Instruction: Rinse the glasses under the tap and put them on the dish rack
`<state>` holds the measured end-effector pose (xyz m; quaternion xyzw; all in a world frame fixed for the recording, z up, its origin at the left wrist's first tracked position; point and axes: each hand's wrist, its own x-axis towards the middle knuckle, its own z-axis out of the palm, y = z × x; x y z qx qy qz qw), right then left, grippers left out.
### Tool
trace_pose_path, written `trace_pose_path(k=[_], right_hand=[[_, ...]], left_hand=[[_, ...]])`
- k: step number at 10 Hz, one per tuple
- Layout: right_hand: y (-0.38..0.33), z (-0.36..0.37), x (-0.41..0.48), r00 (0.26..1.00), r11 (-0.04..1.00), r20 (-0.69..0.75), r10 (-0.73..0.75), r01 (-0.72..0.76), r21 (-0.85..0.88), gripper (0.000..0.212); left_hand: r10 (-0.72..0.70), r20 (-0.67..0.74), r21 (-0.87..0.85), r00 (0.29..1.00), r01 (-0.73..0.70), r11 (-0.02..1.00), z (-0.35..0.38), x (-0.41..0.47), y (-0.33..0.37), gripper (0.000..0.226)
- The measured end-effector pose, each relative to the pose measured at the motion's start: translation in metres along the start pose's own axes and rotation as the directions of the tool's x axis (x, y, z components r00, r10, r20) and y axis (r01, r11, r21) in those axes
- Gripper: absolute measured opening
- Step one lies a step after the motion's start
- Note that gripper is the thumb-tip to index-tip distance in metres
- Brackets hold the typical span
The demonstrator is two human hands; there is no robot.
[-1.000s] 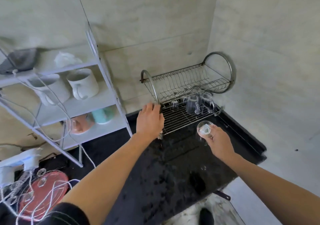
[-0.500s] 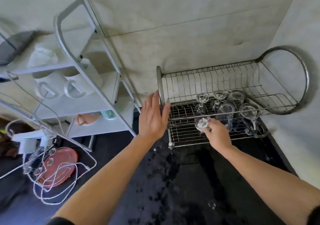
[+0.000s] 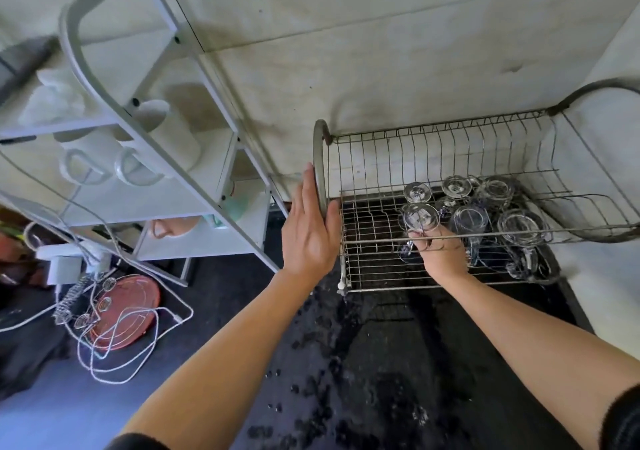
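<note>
Glasses [image 3: 485, 210] stand upside down, bunched together on the lower tier of the wire dish rack [image 3: 433, 144], toward its right half. I see my right hand [image 3: 441, 253] reaching in under the rack's front rail, its fingers [image 3: 420, 234] clamped on the stem of one stemmed glass [image 3: 420, 216], which is inverted so its round foot faces up. That glass sits at the left edge of the group, just beside a taller tumbler [image 3: 471, 222] and in front of another stemmed glass [image 3: 418, 192]. I cannot tell whether its rim already rests on the wires.

My left hand [image 3: 310, 231] lies flat against the rack's left end hoop, fingers straight and together, thumb hooked around the metal, gripping nothing else.

The rack stands on a dark worktop [image 3: 398, 363] speckled with water drops. To the left is a white shelf unit [image 3: 145, 130] holding white mugs [image 3: 145, 158], and below it a red round lid [image 3: 124, 311] lies under a tangle of white cable [image 3: 138, 356].
</note>
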<state>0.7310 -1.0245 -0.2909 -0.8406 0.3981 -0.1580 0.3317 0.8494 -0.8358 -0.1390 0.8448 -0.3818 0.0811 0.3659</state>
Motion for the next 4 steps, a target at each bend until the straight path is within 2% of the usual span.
trace_pose_path(k=[1, 2, 3, 4], right_hand=[[-0.010, -0.004, -0.003, 0.998, 0.996, 0.017, 0.054, -0.053, -0.065, 0.021], [-0.021, -0.010, -0.006, 0.977, 0.965, 0.132, 0.167, -0.134, -0.227, 0.029], [-0.024, -0.017, -0.021, 0.959, 0.909, 0.210, 0.192, -0.093, -0.406, 0.040], [-0.023, -0.024, -0.045, 0.965, 0.891, 0.206, 0.161, -0.053, -0.450, 0.040]], left_hand=[[0.025, 0.006, 0.003, 1.000, -0.025, 1.000, 0.000, -0.002, -0.001, 0.063], [0.040, 0.021, 0.022, 0.999, -0.040, 0.999, -0.001, -0.002, -0.004, 0.063], [0.055, 0.012, 0.014, 0.998, -0.055, 0.998, -0.001, -0.003, -0.007, 0.063], [0.038, 0.040, 0.026, 0.998, -0.039, 0.999, -0.002, -0.003, -0.012, 0.063]])
